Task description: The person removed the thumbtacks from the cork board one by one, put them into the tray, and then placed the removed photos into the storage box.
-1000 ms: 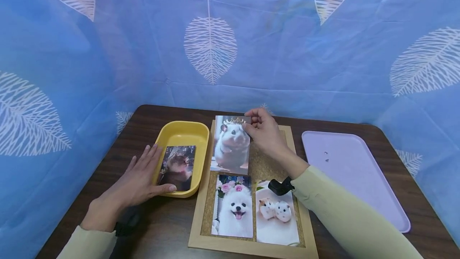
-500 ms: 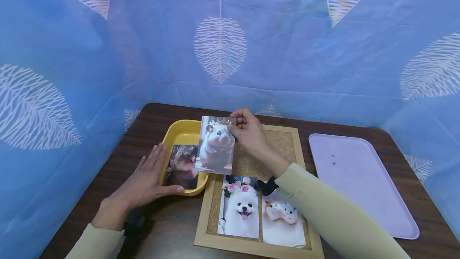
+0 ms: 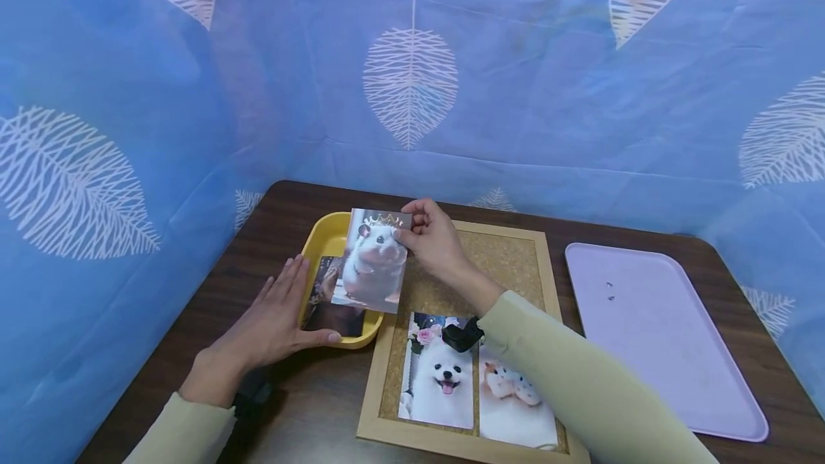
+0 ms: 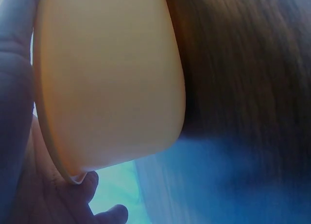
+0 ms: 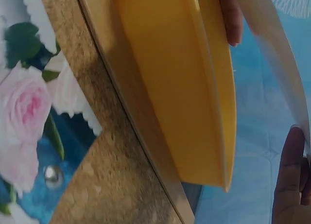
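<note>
Between thumb and fingers my right hand (image 3: 438, 242) pinches the upper right corner of a photo card (image 3: 370, 263) showing a white hamster with a gold crown. The card hangs over a yellow tub (image 3: 327, 236) and hides part of it. Inside the tub lies a darker photo (image 3: 335, 321), partly covered. My left hand (image 3: 273, 317) rests along the tub's left rim, fingers straight and thumb at the front corner. In the left wrist view its fingers (image 4: 82, 185) meet the rim of the tub (image 4: 112, 78).
A wood-framed corkboard (image 3: 509, 256) lies right of the tub. A white dog photo (image 3: 441, 385) and a photo of two hamsters (image 3: 512, 421) lie on its near half. A silver pin (image 5: 53, 176) sits in the dog photo. Tiny bits (image 3: 611, 298) lie on a lilac tray (image 3: 670, 356).
My right hand has carried the crowned hamster card left, from over the corkboard to over the tub. My left hand stays on the tub's rim. The head view has shifted slightly.
</note>
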The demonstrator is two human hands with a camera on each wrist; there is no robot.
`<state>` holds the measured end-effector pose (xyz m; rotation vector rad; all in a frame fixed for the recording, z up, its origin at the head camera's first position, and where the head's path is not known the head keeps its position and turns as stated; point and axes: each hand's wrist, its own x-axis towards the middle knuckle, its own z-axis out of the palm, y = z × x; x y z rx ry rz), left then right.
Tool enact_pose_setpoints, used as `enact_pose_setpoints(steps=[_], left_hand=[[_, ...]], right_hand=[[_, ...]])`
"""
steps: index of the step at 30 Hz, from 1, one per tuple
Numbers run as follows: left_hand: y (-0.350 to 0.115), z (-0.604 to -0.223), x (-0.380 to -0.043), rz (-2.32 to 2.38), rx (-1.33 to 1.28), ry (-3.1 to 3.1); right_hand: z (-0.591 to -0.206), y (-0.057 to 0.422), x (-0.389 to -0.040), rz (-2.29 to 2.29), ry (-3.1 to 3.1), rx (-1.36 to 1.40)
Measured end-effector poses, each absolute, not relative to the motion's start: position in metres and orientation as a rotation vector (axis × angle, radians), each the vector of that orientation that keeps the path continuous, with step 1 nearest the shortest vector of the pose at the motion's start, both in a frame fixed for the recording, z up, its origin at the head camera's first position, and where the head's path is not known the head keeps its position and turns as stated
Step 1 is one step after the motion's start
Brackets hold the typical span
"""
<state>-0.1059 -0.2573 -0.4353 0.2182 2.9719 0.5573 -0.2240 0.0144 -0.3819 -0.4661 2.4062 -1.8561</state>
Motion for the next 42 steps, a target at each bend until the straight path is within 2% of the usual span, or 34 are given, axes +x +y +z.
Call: enact_pose_setpoints(steps=[17, 42], left_hand=[[-0.255, -0.432, -0.109, 0.533, 0.255, 2.961], [-0.255, -0.428, -0.106, 0.531, 0.241, 2.934]], right_hand=[[-0.4, -0.036, -0.219, -1.583, 2.49, -0.415], [-0.413, -0.069, -0.209, -0.805, 2.841, -0.613]])
